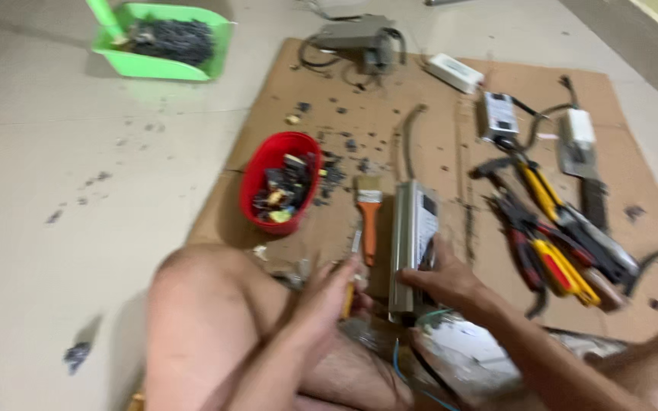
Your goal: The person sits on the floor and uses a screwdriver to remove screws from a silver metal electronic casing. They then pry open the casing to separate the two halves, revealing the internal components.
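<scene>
We saw a red oval bowl (281, 181) on the cardboard sheet (436, 137), filled with small dark electronic parts and a few yellow bits. Farther off on the floor (39, 152), a green dustpan (163, 42) held a heap of dark grey scraps.

Our right hand (442, 278) was closed around the near end of a long grey metal power-supply case (413, 236), which lay lengthwise on the cardboard, its far end pointing away from us. Our left hand (329, 293) gripped a yellow-handled screwdriver (349, 297), just left of the case's near end. An orange-handled paintbrush (368, 217) lay between the bowl and the case, close to the left hand.

To the right lay a cluster of pliers and cutters (550, 243) with red and yellow grips. The picture was blurred, so we could not make out the screwdriver's tip or the small parts in the bowl. The thin blue and green wires (409, 358) below the case were partly hidden by the wrists.
</scene>
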